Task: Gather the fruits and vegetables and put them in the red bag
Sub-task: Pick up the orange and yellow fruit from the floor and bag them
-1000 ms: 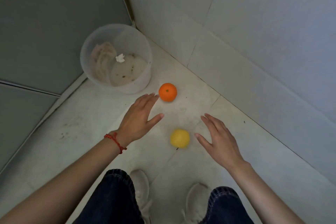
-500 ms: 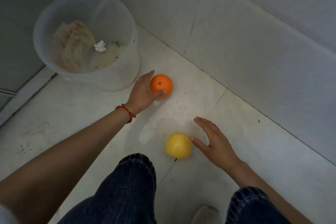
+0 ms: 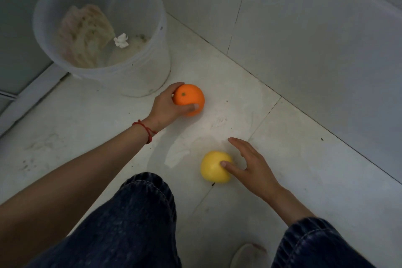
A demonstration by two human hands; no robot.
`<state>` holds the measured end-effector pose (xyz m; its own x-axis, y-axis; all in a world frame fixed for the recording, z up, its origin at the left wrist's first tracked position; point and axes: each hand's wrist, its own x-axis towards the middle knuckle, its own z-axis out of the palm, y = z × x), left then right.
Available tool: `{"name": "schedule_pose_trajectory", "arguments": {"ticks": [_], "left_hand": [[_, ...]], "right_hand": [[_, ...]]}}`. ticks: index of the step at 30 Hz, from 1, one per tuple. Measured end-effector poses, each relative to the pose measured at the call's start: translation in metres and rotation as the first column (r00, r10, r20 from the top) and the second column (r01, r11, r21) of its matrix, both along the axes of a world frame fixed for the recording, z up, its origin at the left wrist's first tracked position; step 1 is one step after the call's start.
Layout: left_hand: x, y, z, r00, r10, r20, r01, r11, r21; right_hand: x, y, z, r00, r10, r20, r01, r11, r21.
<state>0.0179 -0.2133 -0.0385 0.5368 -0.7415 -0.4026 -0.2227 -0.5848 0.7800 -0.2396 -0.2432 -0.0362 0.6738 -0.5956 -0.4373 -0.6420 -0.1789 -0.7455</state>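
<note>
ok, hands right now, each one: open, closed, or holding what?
Left hand: fingers and thumb curled round the orange, gripping it on the floor.
Right hand: open, thumb touching the yellow fruit, fingers straight, not yet gripping.

You find no text, label, brand, number or sign to read anywhere here; the orange (image 3: 188, 99), the yellow fruit (image 3: 214, 166) and the plastic bucket (image 3: 139, 72) all show you plain, unmarked surfaces.
</note>
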Motion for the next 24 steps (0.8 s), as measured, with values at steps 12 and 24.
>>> {"name": "schedule_pose_trajectory", "arguments": {"ticks": [12, 24], "left_hand": [[-0.022, 0.069, 0.001, 0.970, 0.146, -0.192, -0.141, 0.989, 0.041], [-0.035, 0.070, 0.060, 0.947, 0.158, -0.278, -0.150, 0.987, 0.052]], "right_hand": [[0.018, 0.020, -0.009, 0.989, -0.132, -0.068, 0.141, 0.977, 0.159], [0.017, -0.013, 0.063, 0.922, -0.387, -0.033, 0.387, 0.909, 0.154]]}}
